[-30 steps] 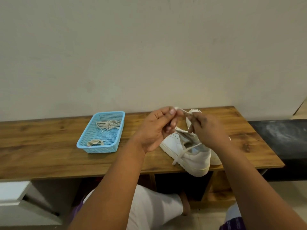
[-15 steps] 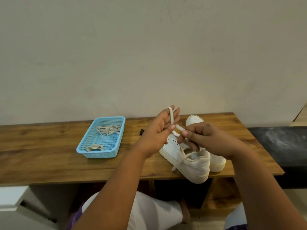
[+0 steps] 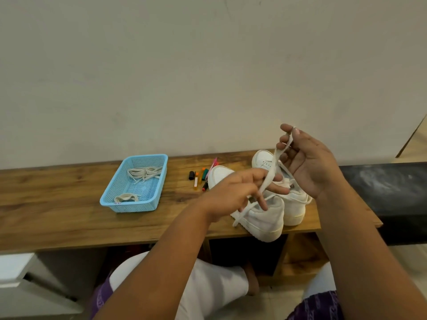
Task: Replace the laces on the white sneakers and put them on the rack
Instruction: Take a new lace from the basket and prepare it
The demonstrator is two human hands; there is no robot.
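The right hand [image 3: 309, 162] is raised above the shoes, palm turned toward the person, and pinches the top end of a white lace [image 3: 273, 168] between thumb and fingertips. The lace runs down and to the left from there, across the fingers of the left hand [image 3: 233, 195], which hovers over the near shoe [image 3: 261, 218] with its fingers partly spread; the lace passes between them, though how firmly they grip it cannot be told. Below that hand the lace goes on down the side of the near shoe, its loose end hanging by the sole.

The two white shoes stand side by side on a wooden bench [image 3: 69, 218], heels toward the person, the far shoe [image 3: 293, 204] just to the right and touching or nearly touching the near one. Just left of the shoes lie a few coloured pens [image 3: 199, 177] (one small black piece among them). Farther left sits a blue plastic basket [image 3: 159, 181] holding a loose bundle of laces [image 3: 144, 173] at its far end and a coiled lace [image 3: 126, 197] at its near end.
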